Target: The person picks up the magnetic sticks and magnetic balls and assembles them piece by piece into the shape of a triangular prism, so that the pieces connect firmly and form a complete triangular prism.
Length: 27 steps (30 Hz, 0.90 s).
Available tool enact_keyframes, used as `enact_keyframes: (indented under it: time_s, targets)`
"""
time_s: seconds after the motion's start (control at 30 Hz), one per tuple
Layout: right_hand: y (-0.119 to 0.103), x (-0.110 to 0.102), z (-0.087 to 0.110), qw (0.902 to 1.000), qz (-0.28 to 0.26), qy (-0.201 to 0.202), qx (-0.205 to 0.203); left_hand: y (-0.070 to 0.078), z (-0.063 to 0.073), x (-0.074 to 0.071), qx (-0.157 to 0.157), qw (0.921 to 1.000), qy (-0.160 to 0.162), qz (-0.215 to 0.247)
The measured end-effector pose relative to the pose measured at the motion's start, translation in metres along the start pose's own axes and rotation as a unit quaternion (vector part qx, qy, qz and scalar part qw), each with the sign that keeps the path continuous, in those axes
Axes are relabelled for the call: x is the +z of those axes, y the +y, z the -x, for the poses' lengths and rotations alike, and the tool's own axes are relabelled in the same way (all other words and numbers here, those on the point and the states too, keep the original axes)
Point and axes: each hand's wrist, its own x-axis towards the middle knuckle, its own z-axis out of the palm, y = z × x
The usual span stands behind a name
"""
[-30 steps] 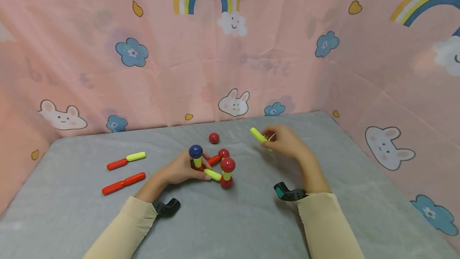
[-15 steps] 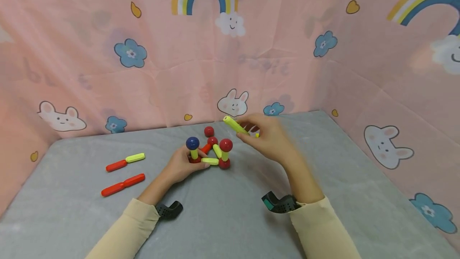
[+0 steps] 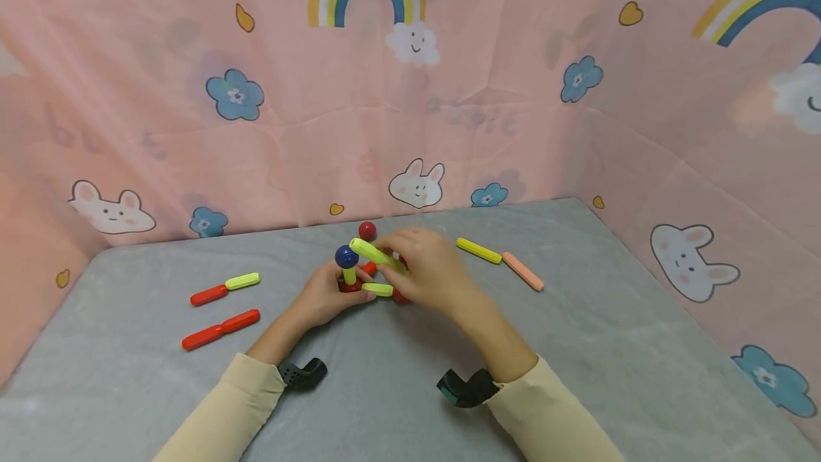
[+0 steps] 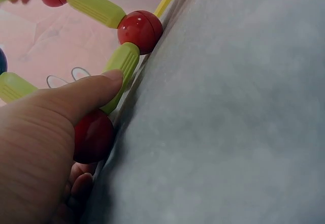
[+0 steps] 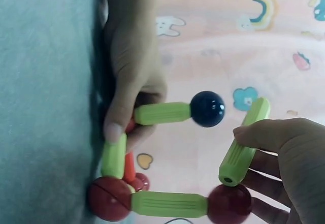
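Observation:
My left hand (image 3: 323, 296) grips a low frame of magnetic building sticks and balls. In the left wrist view, its thumb (image 4: 101, 89) lies on a lime stick (image 4: 122, 59) between two red balls. A short upright stick carries a blue ball (image 5: 207, 109) beside that hand. Another upright ends in a red ball (image 5: 229, 203), visible in the right wrist view. My right hand (image 3: 426, 269) pinches a lime magnetic building stick (image 5: 246, 140) between thumb and fingers, its lower end right at that red ball. From the head view, the right hand hides the frame's right upright.
A loose red ball (image 3: 367, 231) lies behind the frame. To the left are a red-and-lime stick pair (image 3: 224, 289) and a red pair (image 3: 221, 329). A yellow stick (image 3: 479, 251) and a pink stick (image 3: 522, 271) lie to the right.
My right hand has carried the lime stick leftward to the frame, uncovering the yellow and pink sticks. The left hand has turned the frame and shifted it back; the loose red ball has moved back and left.

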Motion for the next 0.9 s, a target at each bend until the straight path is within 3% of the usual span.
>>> enact_keyframes:
  time_s: [0.3,0.53,0.9]
  targets:
    - [0.007,0.018,0.002,0.9986,0.025,-0.046,0.000,-0.001,0.001,0.001,0.002,1.0000,0.002,0.009]
    - [0.008,0.019,0.003,0.9972,0.036,-0.066,0.005,-0.002,0.002,0.001,0.002,1.0000,0.000,0.007]
    - [0.006,0.017,0.002,0.9877,0.111,-0.110,0.001,0.000,0.002,0.000,-0.005,1.0000,-0.003,-0.002]
